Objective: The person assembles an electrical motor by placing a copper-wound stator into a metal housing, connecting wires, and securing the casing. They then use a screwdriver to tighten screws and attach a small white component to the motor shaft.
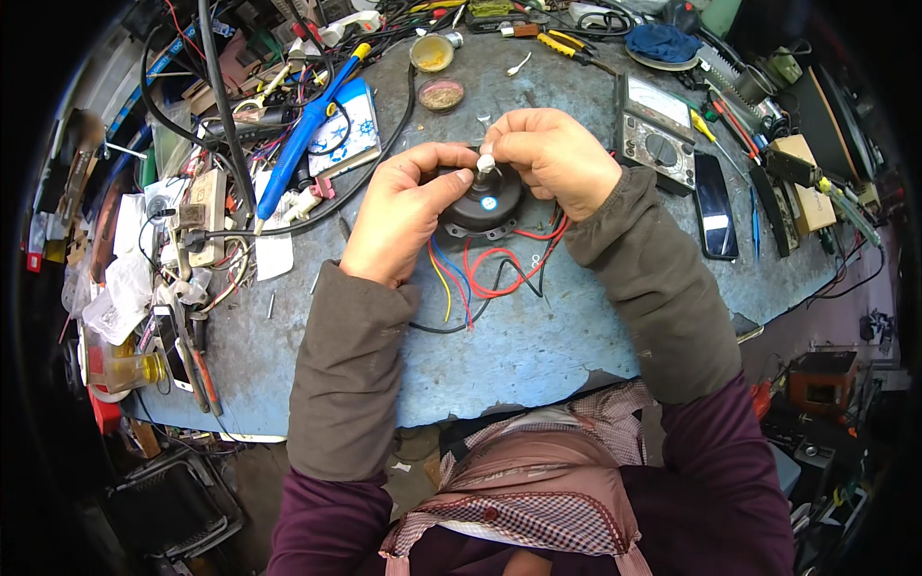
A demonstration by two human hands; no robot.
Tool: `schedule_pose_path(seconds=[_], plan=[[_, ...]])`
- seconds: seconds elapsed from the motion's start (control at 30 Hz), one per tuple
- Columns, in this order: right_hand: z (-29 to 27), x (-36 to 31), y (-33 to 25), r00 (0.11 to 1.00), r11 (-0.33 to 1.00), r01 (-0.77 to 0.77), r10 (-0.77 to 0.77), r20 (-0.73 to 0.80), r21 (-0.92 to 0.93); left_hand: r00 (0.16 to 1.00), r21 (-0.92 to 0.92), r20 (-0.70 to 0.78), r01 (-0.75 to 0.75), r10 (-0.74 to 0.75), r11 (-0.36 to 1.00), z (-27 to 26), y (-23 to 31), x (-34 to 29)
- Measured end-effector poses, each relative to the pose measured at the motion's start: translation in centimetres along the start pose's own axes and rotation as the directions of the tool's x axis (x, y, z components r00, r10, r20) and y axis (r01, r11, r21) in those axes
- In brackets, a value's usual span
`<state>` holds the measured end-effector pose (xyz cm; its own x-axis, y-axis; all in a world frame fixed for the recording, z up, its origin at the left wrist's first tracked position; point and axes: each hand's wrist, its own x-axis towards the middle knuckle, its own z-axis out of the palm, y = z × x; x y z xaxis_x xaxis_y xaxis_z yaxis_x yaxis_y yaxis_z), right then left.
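Note:
A black round motor (pixel 466 213) with a blue-and-white round sticker sits on the blue worktop in front of me. A small white piece (pixel 486 164) tops the shaft at its middle. My right hand (pixel 559 158) has its thumb and forefinger pinched at that white piece. From the other side my left hand (pixel 408 204) curls around the motor's left edge, thumb beside the shaft, its other fingertips partly hidden. Red, blue, yellow and black wires (pixel 499 278) run out below the motor onto the worktop.
An analogue multimeter (pixel 658 139) and a black phone (pixel 714 206) lie to the right. On the left are a blue-handled soldering iron (pixel 298 149), a power strip (pixel 204 216) and tangled cables. Two small round tins (pixel 441 94) (pixel 431 54) stand beyond the motor.

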<state>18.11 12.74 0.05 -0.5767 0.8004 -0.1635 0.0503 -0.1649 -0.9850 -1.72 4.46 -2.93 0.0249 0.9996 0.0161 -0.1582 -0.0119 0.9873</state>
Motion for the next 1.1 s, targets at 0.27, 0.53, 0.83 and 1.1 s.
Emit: schedule_pose_path(seconds=[0.27, 0.53, 0.83, 1.1], plan=[[-0.4, 0.0, -0.1, 0.998, 0.988, 0.019, -0.009, 0.064, -0.153, 0.999, 0.063, -0.028, -0.028, 0.030, 0.998, 0.7, -0.1, 0.2], [-0.4, 0.1, 0.2, 0.997, 0.972, 0.071, -0.060, 0.053, -0.226, 0.992, 0.181, 0.105, -0.085, 0.066, 0.980, -0.1, -0.4, 0.9], [-0.6, 1.2, 1.6, 0.988, 0.944, 0.153, -0.146, 0.045, -0.293, 0.990, 0.115, 0.136, -0.062, 0.047, 0.991, -0.8, -0.7, 1.1], [-0.4, 1.1, 1.6, 0.983, 0.939, 0.182, -0.166, 0.078, -0.293, 0.994, 0.004, 0.109, 0.016, -0.016, 1.000, -1.1, -0.5, 1.0]])
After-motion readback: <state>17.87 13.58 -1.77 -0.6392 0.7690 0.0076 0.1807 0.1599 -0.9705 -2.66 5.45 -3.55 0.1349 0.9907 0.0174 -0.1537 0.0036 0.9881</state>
